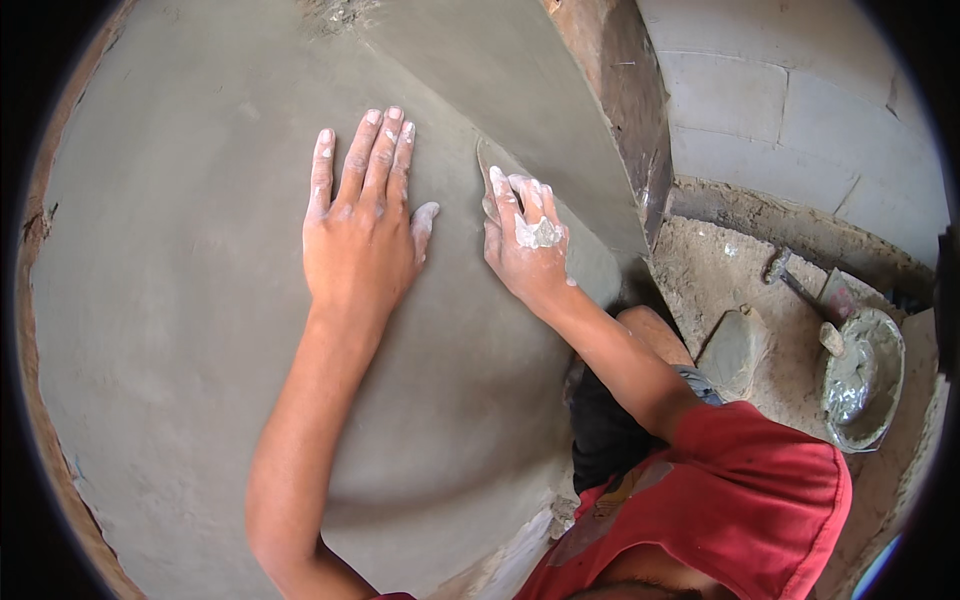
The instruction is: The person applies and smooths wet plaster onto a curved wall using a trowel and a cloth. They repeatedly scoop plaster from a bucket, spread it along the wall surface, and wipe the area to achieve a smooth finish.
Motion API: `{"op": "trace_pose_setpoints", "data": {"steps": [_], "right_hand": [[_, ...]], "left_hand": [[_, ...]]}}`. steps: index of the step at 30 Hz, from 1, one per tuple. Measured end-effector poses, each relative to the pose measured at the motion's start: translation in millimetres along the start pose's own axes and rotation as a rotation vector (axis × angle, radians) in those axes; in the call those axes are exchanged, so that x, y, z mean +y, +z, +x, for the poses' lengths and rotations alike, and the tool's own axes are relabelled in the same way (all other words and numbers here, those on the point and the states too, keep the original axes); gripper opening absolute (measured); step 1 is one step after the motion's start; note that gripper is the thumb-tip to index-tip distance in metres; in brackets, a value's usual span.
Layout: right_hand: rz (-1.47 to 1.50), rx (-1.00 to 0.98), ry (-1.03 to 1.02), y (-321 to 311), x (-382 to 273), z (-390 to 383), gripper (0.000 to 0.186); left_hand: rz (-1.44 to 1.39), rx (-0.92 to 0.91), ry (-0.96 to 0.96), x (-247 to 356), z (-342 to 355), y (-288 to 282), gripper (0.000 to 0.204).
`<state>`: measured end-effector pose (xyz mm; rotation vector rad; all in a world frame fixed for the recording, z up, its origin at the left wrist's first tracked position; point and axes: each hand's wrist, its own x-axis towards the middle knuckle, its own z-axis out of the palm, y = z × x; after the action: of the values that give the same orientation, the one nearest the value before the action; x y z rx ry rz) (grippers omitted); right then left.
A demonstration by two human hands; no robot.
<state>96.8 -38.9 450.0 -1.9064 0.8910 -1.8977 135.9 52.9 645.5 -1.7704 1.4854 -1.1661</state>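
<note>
A broad, smooth grey plastered surface [180,300] fills the left and middle of the head view. My left hand [360,215] lies flat on it, fingers stretched out and thumb apart, holding nothing. To its right, my right hand [530,240] is closed around a small trowel [484,160]. The trowel's thin blade points away from me and lies at the crease where the plaster meets a second sloping plastered face [520,90]. My fingers hide its handle. White and grey plaster smears both hands, with a thick patch on the back of the right.
At the right stands an oval basin [892,385] with wet grey plaster in it. A tool with a dark shaft [798,287] leans by its rim. A flat grey slab [732,350] lies on the dusty ground. Beyond are a brown edge board [640,110] and a pale block wall [725,95].
</note>
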Motion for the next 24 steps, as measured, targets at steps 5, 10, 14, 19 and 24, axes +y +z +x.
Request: {"op": "trace_pose_setpoints", "data": {"steps": [5,10,14,19,24], "right_hand": [[0.050,-0.049,-0.057,2.1,-1.3,2.8,0.071],[0.015,-0.017,-0.028,1.2,-1.5,0.5,0.068],[0.040,-0.064,-0.069,0.5,-1.8,-2.4,0.066],[-0.002,-0.114,0.040,1.4,-3.7,-1.5,0.068],[0.052,-0.036,-0.079,2.7,-5.9,2.6,0.067]], "left_hand": [[0.009,0.013,-0.011,-0.1,0.7,2.7,0.077],[0.035,0.010,-0.052,1.9,1.3,6.8,0.078],[0.031,0.023,-0.044,1.5,1.0,5.6,0.079],[0.044,-0.007,-0.038,0.0,1.2,2.3,0.079],[0.066,0.013,-0.027,-0.5,0.8,4.0,0.075]]}}
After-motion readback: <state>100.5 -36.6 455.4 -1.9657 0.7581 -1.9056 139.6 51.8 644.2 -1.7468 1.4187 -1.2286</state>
